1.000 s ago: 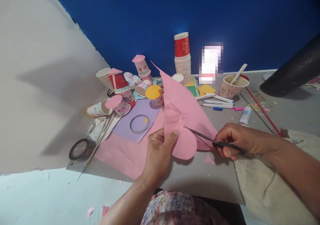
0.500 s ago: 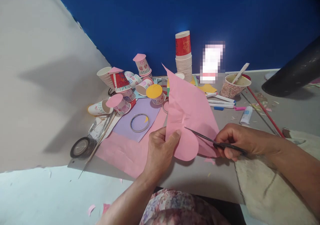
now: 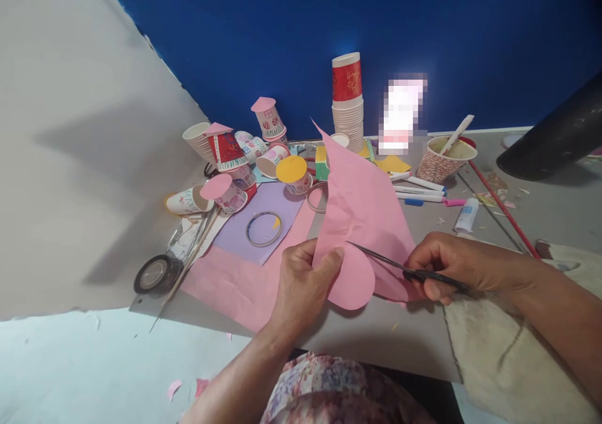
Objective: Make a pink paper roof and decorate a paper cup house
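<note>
A sheet of pink paper (image 3: 364,192) is held up above the table, its lower part cut into a rounded lobe. My left hand (image 3: 305,280) pinches it at the left edge, thumb on top, fingers behind. In my right hand (image 3: 439,267) are black-handled scissors (image 3: 383,258), their blades lying along the cut with the tip close to my left thumb. The blades look closed or nearly so. Behind my left hand lie another pink sheet (image 3: 230,286) and a purple sheet (image 3: 235,233) with a tape ring (image 3: 264,229) on it.
Decorated paper cups (image 3: 226,195) crowd the back left, by a tall cup stack (image 3: 348,120). Markers (image 3: 418,192), a glue stick (image 3: 466,216) and a cup of paste (image 3: 444,160) stand at right. A tape roll (image 3: 153,273) and brushes (image 3: 192,251) lie left; a cloth (image 3: 508,342) covers the right front.
The pink paper has shifted slightly, its rounded lobe sitting a little lower. The scissors remain at the cut, and both hands keep their hold. The camera view has tilted a little.
</note>
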A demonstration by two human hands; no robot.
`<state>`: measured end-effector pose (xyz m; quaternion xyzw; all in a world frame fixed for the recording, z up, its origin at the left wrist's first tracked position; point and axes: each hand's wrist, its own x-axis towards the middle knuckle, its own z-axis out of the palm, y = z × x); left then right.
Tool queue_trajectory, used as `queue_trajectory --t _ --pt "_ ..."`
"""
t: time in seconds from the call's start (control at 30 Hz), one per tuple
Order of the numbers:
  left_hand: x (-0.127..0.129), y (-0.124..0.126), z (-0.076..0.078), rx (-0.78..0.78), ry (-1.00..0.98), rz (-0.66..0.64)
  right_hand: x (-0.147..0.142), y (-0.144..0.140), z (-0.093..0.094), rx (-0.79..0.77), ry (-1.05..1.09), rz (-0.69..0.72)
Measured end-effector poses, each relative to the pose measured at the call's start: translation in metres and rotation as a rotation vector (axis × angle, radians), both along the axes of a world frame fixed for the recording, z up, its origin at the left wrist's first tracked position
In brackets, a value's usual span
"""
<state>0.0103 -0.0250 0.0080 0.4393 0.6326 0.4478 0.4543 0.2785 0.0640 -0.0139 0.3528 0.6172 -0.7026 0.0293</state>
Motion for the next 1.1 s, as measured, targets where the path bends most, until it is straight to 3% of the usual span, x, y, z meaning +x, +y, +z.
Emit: queue_trajectory --t 0.9,1.1 --pt "-0.007 0.006 0.008 -0.042 0.024 -0.131 0.003 0.002 0.000 -0.025 -0.028 0.006" --pt "-0.010 0.006 0.008 -0.033 0.020 -0.165 0.006 0.003 -0.008 -0.010 -0.015 0.033"
